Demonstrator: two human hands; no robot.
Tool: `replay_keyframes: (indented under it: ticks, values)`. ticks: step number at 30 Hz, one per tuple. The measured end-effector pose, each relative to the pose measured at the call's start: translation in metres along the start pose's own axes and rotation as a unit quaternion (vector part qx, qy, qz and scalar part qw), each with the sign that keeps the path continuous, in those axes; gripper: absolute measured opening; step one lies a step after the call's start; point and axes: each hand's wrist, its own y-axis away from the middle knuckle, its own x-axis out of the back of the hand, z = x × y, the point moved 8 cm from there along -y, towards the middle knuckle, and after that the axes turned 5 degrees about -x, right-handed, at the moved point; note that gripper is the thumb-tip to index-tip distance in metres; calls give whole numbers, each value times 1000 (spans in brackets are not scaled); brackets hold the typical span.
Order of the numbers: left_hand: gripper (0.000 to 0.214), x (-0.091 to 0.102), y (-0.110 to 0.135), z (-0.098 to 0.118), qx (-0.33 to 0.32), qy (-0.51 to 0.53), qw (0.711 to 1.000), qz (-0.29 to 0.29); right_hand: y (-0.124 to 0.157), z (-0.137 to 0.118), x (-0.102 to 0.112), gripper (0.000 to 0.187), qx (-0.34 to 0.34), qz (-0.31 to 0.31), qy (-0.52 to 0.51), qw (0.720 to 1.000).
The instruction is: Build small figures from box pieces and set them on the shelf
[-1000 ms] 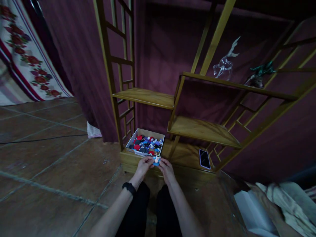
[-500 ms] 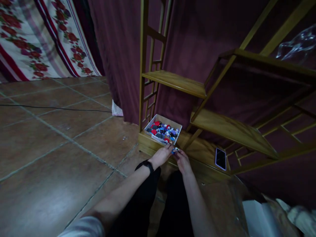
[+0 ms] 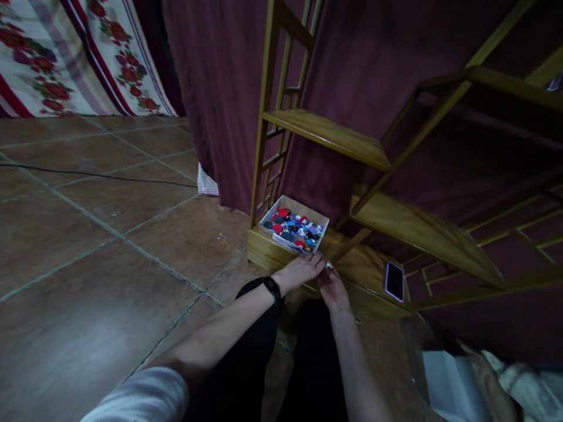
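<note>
Figure [image 3: 328, 265], small and partly white, is sitting at the fingertips of both hands, just off the near right corner of the box [image 3: 307, 210]. Right hand [image 3: 333, 291] is gripping it from below and from the right, thumb and fingers pinching. Left hand [image 3: 301, 270] is reaching across from the left, palm down, its bent fingers meeting the right ones and covering much of the figure; whether it is gripping too, I cannot tell. A black band [image 3: 272, 288] is circling the left wrist, and a pale sleeve [image 3: 143, 394] is showing farther up that arm.

The box is resting on the low board at the left end of the wooden stand [image 3: 325, 136]. It is holding a jumble of small pieces, with red discs [image 3: 282, 212] and dark discs [image 3: 287, 236] lying among blue, purple and white bits. A phone [image 3: 394, 282] is lying on the same board, well to the right of the box, its dark face pointing up. Purple curtain [image 3: 220, 105] is hanging left of the stand. Beyond it, a flowered cloth [image 3: 132, 73] is hanging, and a thin cable [image 3: 97, 174] is running across the tiled floor [image 3: 65, 258].
</note>
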Motion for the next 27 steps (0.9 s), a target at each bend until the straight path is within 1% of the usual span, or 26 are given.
replay_keyframes:
  ticks: [6,13,17,20,24,27]
  values:
    - [36,-3,-4,2,-23,1,1000,20,1,-7,3,28,31,15,0,999]
    - [38,-13,-5,-3,-37,41,998,18,-1,-12,2,28,44,23,30,998]
    - [39,-14,-4,-6,-22,61,998,24,-3,-14,2,26,51,21,52,997]
    - [39,-15,-4,-4,-28,59,998,21,-3,-15,3,23,47,17,61,997]
    - [40,-15,-4,-1,-31,69,997,23,0,-17,4,24,44,7,45,998]
    - [40,-16,-5,-2,-25,101,994,25,2,-20,4,25,52,3,42,998]
